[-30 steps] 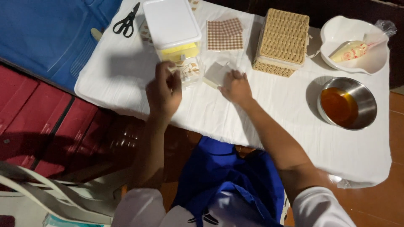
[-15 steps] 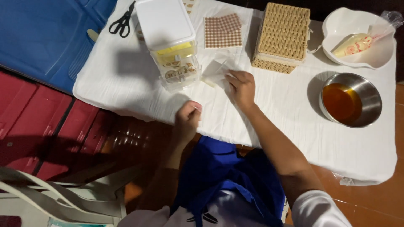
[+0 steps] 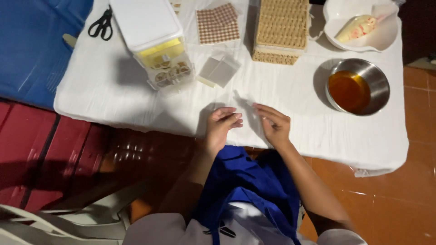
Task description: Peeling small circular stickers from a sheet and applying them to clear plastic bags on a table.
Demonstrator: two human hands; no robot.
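Table (image 3: 113, 100) under white cloth, spread below and well beyond all the fingers. Beyond the left fingers, a lidded plastic box (image 3: 150, 27); straight out from the fingertips, a tall wafer stack (image 3: 281, 27). Far past the right fingers, a white bowl (image 3: 386, 43) holding a piping bag, and nearer to them a steel bowl (image 3: 379, 77) of amber liquid.

Left hand (image 3: 220, 129) curled, fingertips drawn in close to the thumb. Right hand (image 3: 272, 124) with fingers straight and close together, reaching toward the left fingers. Just ahead of both, a pile of clear sleeves (image 3: 220, 70) (flat, barely showing against the cloth). Scissors (image 3: 101, 22) far out beyond the left fingers.

Between the two sets of fingertips, possibly a single clear sleeve (image 3: 245, 106), too faint to tell whether pinched or merely touched.

Judged as the sleeve-opening step, worked at the table's near edge. Next move likely calling for a light pinch on opposite faces of the film, eased apart without creasing.
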